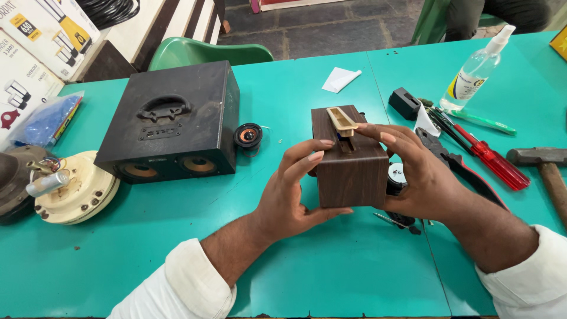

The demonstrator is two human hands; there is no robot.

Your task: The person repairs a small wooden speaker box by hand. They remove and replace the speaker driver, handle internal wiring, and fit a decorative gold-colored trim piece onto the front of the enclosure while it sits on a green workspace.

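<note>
wooden box (349,171) between left hand (290,198) (right hand (420,177) too).

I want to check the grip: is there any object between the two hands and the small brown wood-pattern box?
Nothing visible. The left hand and right hand press directly on the small brown wood-pattern box, with fingers at its beige plastic handle.

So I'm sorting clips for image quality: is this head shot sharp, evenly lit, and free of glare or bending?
Head view: sharp across the hands and the wooden box; light is soft and even, with faint shadows under the left hand and right hand; mild sheen on the green table; table edges bow slightly from the wide lens; the clear bottle stays legible, not blown out.
</note>
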